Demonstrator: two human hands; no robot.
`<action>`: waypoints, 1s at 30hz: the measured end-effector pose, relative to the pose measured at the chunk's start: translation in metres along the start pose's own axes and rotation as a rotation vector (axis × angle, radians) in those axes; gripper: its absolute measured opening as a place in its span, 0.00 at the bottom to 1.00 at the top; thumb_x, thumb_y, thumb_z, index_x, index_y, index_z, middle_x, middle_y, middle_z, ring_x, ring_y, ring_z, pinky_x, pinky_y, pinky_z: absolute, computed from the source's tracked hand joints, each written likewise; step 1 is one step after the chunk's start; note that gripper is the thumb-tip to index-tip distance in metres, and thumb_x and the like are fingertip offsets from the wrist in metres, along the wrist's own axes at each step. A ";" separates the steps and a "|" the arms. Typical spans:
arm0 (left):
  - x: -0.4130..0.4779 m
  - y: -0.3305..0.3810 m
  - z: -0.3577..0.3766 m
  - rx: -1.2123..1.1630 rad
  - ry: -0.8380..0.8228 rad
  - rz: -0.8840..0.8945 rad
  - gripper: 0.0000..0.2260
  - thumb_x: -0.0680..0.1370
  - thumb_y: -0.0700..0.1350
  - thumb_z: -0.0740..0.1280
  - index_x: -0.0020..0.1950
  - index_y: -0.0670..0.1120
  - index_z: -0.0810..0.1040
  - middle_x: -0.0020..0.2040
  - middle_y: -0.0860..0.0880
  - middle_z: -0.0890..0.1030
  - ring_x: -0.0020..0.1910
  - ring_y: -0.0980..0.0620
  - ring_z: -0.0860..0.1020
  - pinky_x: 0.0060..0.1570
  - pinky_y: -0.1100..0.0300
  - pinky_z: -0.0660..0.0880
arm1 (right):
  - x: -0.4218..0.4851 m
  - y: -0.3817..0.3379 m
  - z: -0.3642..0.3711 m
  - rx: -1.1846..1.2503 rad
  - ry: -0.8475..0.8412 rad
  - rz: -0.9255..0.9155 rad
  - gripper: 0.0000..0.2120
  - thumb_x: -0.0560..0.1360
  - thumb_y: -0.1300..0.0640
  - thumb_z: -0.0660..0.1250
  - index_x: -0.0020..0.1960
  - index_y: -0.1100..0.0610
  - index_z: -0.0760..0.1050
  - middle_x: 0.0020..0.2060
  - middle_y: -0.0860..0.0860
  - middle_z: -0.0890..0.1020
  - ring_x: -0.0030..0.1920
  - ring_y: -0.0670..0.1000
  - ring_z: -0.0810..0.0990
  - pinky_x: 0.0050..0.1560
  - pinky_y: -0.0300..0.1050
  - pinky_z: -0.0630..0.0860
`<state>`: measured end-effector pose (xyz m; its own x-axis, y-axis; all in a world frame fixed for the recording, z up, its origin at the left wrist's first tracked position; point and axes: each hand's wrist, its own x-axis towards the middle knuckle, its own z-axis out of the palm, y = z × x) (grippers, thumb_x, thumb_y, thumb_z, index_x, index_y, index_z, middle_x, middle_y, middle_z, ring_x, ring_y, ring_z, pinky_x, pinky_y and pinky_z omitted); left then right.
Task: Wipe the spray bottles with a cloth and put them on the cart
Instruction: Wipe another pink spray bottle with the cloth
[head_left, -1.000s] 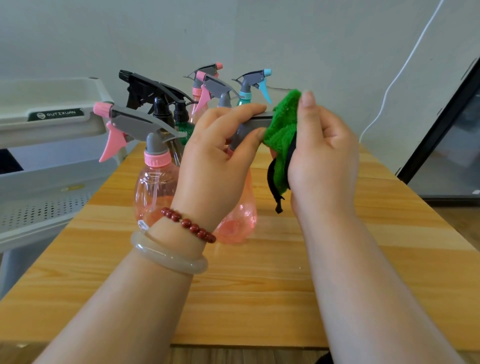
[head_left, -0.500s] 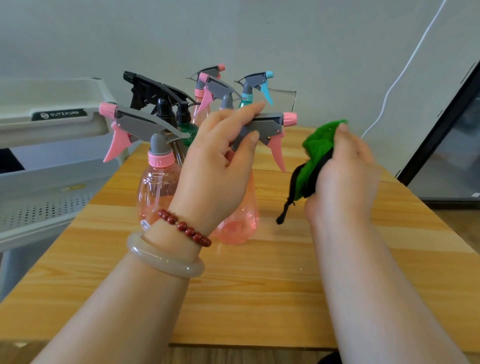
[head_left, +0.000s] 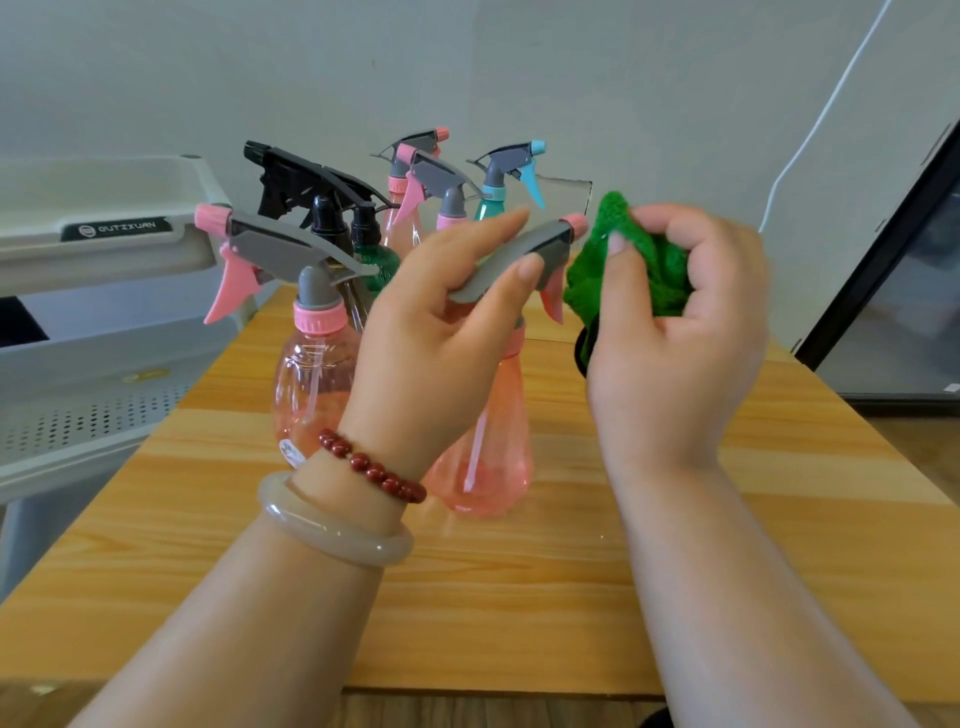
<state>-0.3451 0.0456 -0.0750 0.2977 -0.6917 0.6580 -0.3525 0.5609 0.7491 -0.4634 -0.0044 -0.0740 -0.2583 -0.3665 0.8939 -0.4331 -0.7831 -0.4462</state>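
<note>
Over the table (head_left: 519, 597), left hand (head_left: 436, 338) pinches spray bottle (head_left: 491, 462); right hand (head_left: 675, 338) clutches cloth (head_left: 626, 270).

A light wooden table (head_left: 519, 597) is lying beneath the left hand (head_left: 431, 332) and the right hand (head_left: 675, 332). A plain pale wall (head_left: 571, 78) is standing beyond both. A white cable (head_left: 795, 156) is running down the wall above the right hand. A dark-framed glass panel (head_left: 893, 291) is standing to the right of the right hand, with brown floor (head_left: 924, 457) showing below it. A pale grey cart (head_left: 104, 322) is standing to the left of the left hand.

Wooden table (head_left: 519, 597), dark glass panel (head_left: 914, 312), grey wall (head_left: 623, 78)
</note>
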 end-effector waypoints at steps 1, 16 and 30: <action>-0.001 0.002 0.002 -0.066 -0.018 -0.040 0.12 0.82 0.44 0.65 0.65 0.50 0.77 0.52 0.49 0.82 0.43 0.58 0.81 0.43 0.65 0.79 | -0.001 0.000 0.002 0.004 -0.028 -0.003 0.06 0.76 0.64 0.68 0.52 0.61 0.80 0.46 0.43 0.75 0.48 0.39 0.73 0.53 0.27 0.67; -0.002 0.000 0.008 -0.302 -0.012 -0.146 0.13 0.84 0.46 0.57 0.63 0.48 0.79 0.59 0.50 0.83 0.62 0.56 0.80 0.64 0.55 0.76 | -0.025 0.001 0.011 0.110 -0.171 -0.238 0.10 0.78 0.68 0.66 0.57 0.69 0.80 0.46 0.59 0.79 0.47 0.51 0.77 0.53 0.39 0.74; -0.002 0.000 0.007 -0.328 -0.017 -0.160 0.14 0.83 0.47 0.58 0.63 0.47 0.80 0.59 0.50 0.84 0.62 0.55 0.80 0.65 0.53 0.75 | -0.025 0.012 0.010 0.057 -0.208 -0.340 0.12 0.80 0.66 0.62 0.61 0.69 0.78 0.49 0.62 0.78 0.48 0.59 0.78 0.52 0.52 0.76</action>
<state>-0.3515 0.0442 -0.0774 0.3105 -0.7882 0.5314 0.0010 0.5593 0.8290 -0.4538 -0.0095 -0.1015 0.0744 -0.1714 0.9824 -0.4136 -0.9017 -0.1260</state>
